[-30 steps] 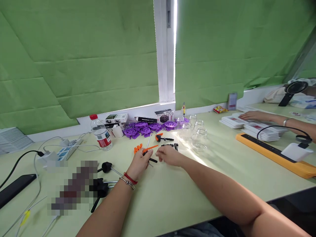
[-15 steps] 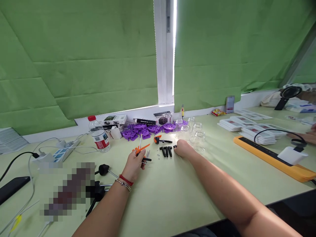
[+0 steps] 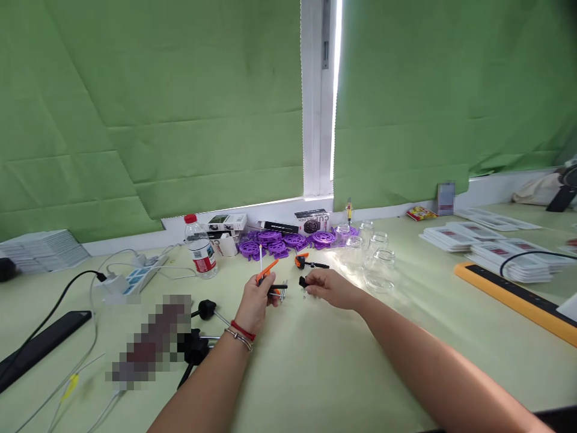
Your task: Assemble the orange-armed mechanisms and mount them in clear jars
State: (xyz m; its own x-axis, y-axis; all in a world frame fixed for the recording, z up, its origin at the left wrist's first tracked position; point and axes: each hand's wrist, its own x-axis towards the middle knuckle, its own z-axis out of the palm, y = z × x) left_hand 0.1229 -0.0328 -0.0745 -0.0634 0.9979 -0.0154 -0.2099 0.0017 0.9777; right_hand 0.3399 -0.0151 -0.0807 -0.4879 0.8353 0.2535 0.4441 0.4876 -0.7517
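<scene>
My left hand (image 3: 258,297) is closed around an orange and black part (image 3: 268,273), with a thin light rod sticking up from it. Several silver rods (image 3: 283,290) lie beside its fingertips. To the right, my right hand (image 3: 328,287) pinches a small black piece (image 3: 304,282) between thumb and fingers. Tiny bits lie on the table just below that piece. Beyond both hands rests an orange and black part (image 3: 301,261) with a black stem. The black sticks seen earlier are hidden behind my right hand.
Purple plastic parts (image 3: 276,246) and boxes line the wall. Glass jars (image 3: 378,270) stand behind my right forearm. A bottle (image 3: 201,252), cables and black clamp-like parts (image 3: 193,347) are on the left. Stacks of cards (image 3: 509,258) and an orange power strip (image 3: 514,300) lie right.
My right hand has lifted a small black piece and moved left, closer to my left hand. The view has turned slightly left. My left hand still holds the orange and black part.
</scene>
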